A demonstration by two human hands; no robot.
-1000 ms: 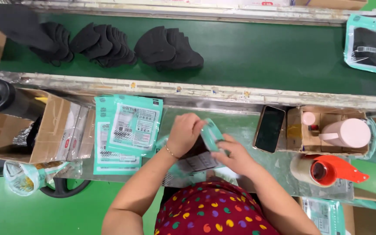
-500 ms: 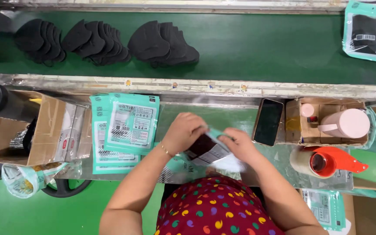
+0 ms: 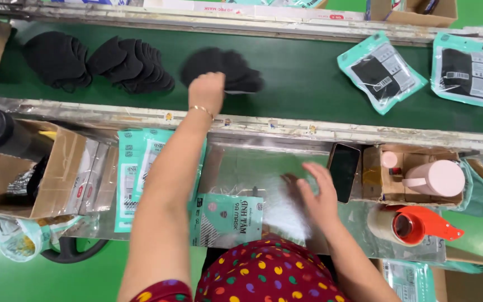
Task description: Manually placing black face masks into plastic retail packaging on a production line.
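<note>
Left hand (image 3: 207, 92) on black masks (image 3: 222, 70); phone (image 3: 344, 171) beside right hand (image 3: 315, 196).

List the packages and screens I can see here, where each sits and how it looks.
Filled teal pouches, belt right: black masks inside.
Empty teal pouches, worktop left: flat stack.
Teal pouch, worktop front: flat.
Phone, by right hand: dark screen.

Black masks (image 3: 222, 70) in stacks on a dark green belt (image 3: 303, 72). Teal and clear packets (image 3: 381, 70) showing black inside. Teal pouch (image 3: 227, 218) with white print and grey zigzag. Silver table (image 3: 241, 168). Pink bottle (image 3: 434, 178). Red-orange tape dispenser (image 3: 417, 226). Maroon dress (image 3: 264, 274) with multicolour dots. Brown cardboard box (image 3: 57, 168).
</note>
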